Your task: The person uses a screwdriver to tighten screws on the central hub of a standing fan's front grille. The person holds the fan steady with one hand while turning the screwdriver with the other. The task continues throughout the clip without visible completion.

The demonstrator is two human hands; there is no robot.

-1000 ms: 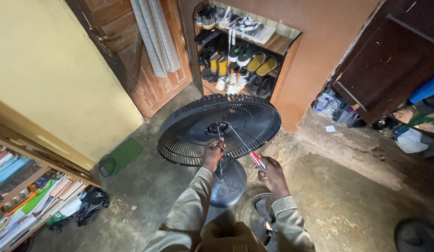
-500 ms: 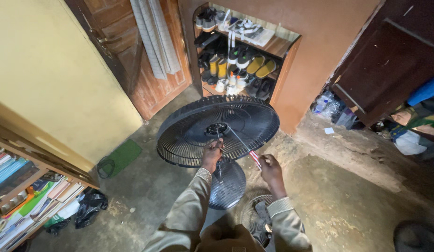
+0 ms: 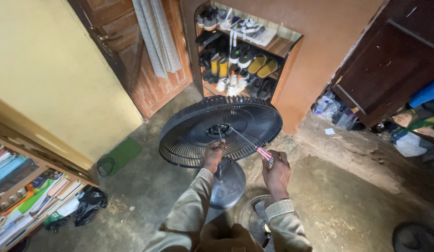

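A black wire fan guard (image 3: 189,135) on a standing fan tilts up in front of me. My left hand (image 3: 213,155) grips the guard near its lower middle, below the round hub (image 3: 219,129). My right hand (image 3: 276,173) is shut on a screwdriver (image 3: 254,148) with a red and white handle. Its thin shaft reaches up and left to the hub. The fan's round base (image 3: 228,184) stands on the floor under my left arm. A second wire guard (image 3: 252,217) lies on the floor by my right wrist.
A recessed shoe rack (image 3: 240,60) with several pairs stands behind the fan. A wooden door (image 3: 147,70) is to its left, a dark wooden door (image 3: 390,65) to the right. A bookshelf (image 3: 25,196), a black bag (image 3: 88,205) and a green mat (image 3: 121,154) lie left.
Both hands stay on the guard and the screwdriver. The view has shifted only slightly; the fan has not visibly moved.
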